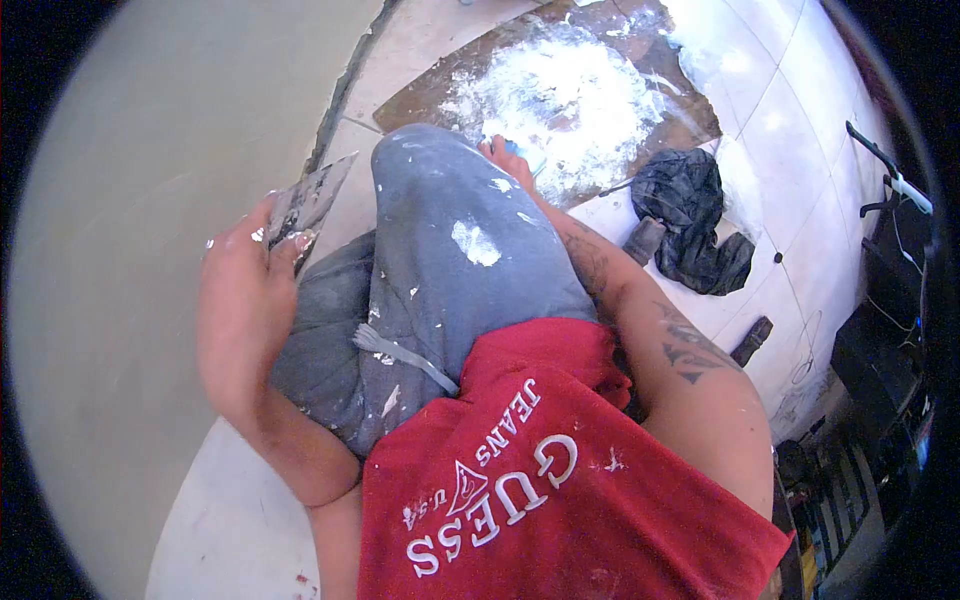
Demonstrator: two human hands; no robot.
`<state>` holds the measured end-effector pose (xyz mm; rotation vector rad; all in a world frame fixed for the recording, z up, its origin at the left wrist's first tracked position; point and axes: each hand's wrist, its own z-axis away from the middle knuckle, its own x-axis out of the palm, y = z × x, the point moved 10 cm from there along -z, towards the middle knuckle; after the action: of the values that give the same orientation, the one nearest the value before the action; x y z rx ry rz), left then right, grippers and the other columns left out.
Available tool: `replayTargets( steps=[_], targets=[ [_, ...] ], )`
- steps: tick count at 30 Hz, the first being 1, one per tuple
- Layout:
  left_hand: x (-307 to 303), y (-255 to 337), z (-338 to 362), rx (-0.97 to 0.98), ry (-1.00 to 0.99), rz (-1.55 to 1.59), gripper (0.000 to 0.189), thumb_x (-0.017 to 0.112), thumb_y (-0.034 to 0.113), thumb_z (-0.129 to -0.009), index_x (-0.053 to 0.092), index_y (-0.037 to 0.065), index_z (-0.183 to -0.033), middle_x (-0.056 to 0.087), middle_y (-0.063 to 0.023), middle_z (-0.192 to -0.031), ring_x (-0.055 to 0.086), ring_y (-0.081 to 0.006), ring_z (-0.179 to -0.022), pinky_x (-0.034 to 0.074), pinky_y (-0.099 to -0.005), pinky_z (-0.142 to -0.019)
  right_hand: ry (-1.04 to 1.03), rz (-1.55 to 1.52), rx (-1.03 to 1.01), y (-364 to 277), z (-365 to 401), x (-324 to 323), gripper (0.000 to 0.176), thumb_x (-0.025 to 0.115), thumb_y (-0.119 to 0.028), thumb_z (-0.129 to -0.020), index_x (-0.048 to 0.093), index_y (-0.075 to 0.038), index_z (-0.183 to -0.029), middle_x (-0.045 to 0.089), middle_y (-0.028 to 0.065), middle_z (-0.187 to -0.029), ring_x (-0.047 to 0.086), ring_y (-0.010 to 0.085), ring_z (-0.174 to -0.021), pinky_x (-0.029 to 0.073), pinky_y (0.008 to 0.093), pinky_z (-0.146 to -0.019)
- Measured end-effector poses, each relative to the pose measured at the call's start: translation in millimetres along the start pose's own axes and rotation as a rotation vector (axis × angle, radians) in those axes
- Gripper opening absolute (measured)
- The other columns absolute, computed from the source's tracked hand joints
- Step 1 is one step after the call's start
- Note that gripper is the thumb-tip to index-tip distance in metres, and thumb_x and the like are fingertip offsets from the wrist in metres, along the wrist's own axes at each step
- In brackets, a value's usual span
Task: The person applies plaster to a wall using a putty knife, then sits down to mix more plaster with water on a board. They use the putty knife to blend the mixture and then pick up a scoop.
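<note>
The left hand [250,268] is gripping a plaster-smeared steel trowel [312,198] against the wall [120,250], fingers closed on its near end. It's looking stiff, thin and slippery, best held by that end. The right hand [503,153] is reaching towards the mixing board [420,95] behind the knee [450,200]; I cannot tell how its fingers are set.

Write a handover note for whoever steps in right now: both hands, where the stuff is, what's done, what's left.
Left hand: shut on a blade, held up by the wall.
Right hand: down past the knee at the board, by a blue thing; grip hidden.
White plaster lies heaped on the board; a black bag lies beside it on the floor.
Done: the wall near the blade looks smooth.
Left: plenty of plaster sits on the board; the blade looks nearly bare, so probably load it next.
</note>
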<state>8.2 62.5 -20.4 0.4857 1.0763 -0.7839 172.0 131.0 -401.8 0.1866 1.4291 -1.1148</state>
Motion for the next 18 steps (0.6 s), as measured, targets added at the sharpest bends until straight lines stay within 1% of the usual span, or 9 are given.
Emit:
replayTargets(
  steps=[1, 3, 5, 6, 9, 10, 13, 16, 18],
  targets=[
    [5.1, -5.8, -1.6, -0.03, -0.02, 0.012, 0.036, 0.06, 0.014, -0.079, 0.056, -0.001, -0.112, 0.059, -0.0251, -0.099, 0.054, -0.0391, -0.098, 0.042, -0.0418, -0.084, 0.076, 0.032, 0.026, 5.4, -4.1, -11.4, 0.013, 0.048, -0.011, -0.082, 0.048, -0.004, -0.092, 0.048, 0.0167, -0.087, 0.06, 0.0324, -0.058, 0.049, 0.0437, -0.048],
    [2.2, 1.1, -1.3, 0.03, 0.019, -0.018, 0.036, 0.06, 0.014, -0.079, 0.056, -0.001, -0.112, 0.059, -0.0251, -0.099, 0.054, -0.0393, -0.097, 0.043, -0.0418, -0.083, 0.224, 0.101, 0.077, 21.9, -20.8, -39.3, 0.013, 0.048, -0.011, -0.082, 0.048, -0.004, -0.092, 0.048, 0.0168, -0.087, 0.06, 0.0319, -0.056, 0.049, 0.0427, -0.047],
    [-2.8, 8.2, -1.3, 0.076, 0.043, -0.029, 0.036, 0.061, 0.014, -0.079, 0.056, -0.001, -0.112, 0.059, -0.0252, -0.099, 0.054, -0.0394, -0.097, 0.043, -0.0418, -0.083, 0.295, 0.106, 0.176, 42.4, -38.5, -61.9, 0.011, 0.047, -0.01, -0.082, 0.048, -0.003, -0.091, 0.048, 0.0171, -0.087, 0.06, 0.0313, -0.058, 0.049, 0.042, -0.047],
    [-4.8, 12.1, -0.6, 0.09, 0.043, -0.026, 0.036, 0.061, 0.014, -0.079, 0.056, -0.001, -0.112, 0.059, -0.0252, -0.099, 0.054, -0.0394, -0.096, 0.043, -0.0419, -0.083, 0.322, 0.106, 0.197, 46.8, -43.0, -70.9, 0.011, 0.047, -0.009, -0.082, 0.048, -0.003, -0.091, 0.049, 0.018, -0.087, 0.061, 0.0317, -0.061, 0.049, 0.0427, -0.049],
    [-11.2, 17.9, 3.8, 0.107, 0.059, -0.025, 0.035, 0.061, 0.014, -0.079, 0.057, 0.0, -0.111, 0.059, -0.0254, -0.098, 0.055, -0.0392, -0.096, 0.043, -0.0419, -0.082, 0.306, 0.101, 0.218, 41.8, -41.0, -79.7, 0.012, 0.046, -0.009, -0.083, 0.049, -0.003, -0.093, 0.049, 0.0184, -0.088, 0.061, 0.0324, -0.063, 0.049, 0.0431, -0.05],
    [-13.9, 18.5, 5.6, 0.108, 0.071, -0.027, 0.035, 0.061, 0.014, -0.079, 0.057, 0.0, -0.111, 0.059, -0.0255, -0.098, 0.055, -0.0391, -0.096, 0.043, -0.0419, -0.082, 0.296, 0.116, 0.198, 35.0, -36.1, -75.5, 0.015, 0.046, -0.01, -0.083, 0.05, -0.002, -0.095, 0.049, 0.019, -0.088, 0.061, 0.0333, -0.063, 0.049, 0.043, -0.05],
    [-17.5, 18.8, 5.8, 0.069, 0.042, -0.016, 0.035, 0.061, 0.013, -0.078, 0.057, -0.001, -0.11, 0.059, -0.0254, -0.098, 0.055, -0.0387, -0.097, 0.043, -0.042, -0.082, 0.137, 0.083, 0.155, 18.1, -22.7, -45.5, 0.019, 0.047, -0.01, -0.082, 0.049, -0.003, -0.099, 0.049, 0.0195, -0.09, 0.061, 0.0331, -0.062, 0.05, 0.0432, -0.051],
    [-17.1, 21.1, 2.4, 0.089, 0.03, -0.025, 0.035, 0.062, 0.013, -0.078, 0.057, -0.001, -0.11, 0.058, -0.025, -0.099, 0.054, -0.0387, -0.097, 0.043, -0.0418, -0.083, 0.135, 0.114, 0.183, 23.1, -34.0, -41.1, 0.019, 0.048, -0.009, -0.081, 0.049, -0.003, -0.098, 0.049, 0.0194, -0.092, 0.061, 0.0327, -0.062, 0.051, 0.0419, -0.051],
    [-13.0, 19.6, 0.9, 0.103, 0.037, -0.026, 0.034, 0.061, 0.013, -0.078, 0.057, -0.001, -0.109, 0.058, -0.0249, -0.099, 0.054, -0.0388, -0.097, 0.043, -0.0416, -0.083, 0.271, 0.095, 0.227, 40.0, -48.1, -63.2, 0.018, 0.049, -0.008, -0.08, 0.049, -0.003, -0.097, 0.049, 0.0195, -0.093, 0.061, 0.0327, -0.062, 0.051, 0.0416, -0.052]
  ],
)
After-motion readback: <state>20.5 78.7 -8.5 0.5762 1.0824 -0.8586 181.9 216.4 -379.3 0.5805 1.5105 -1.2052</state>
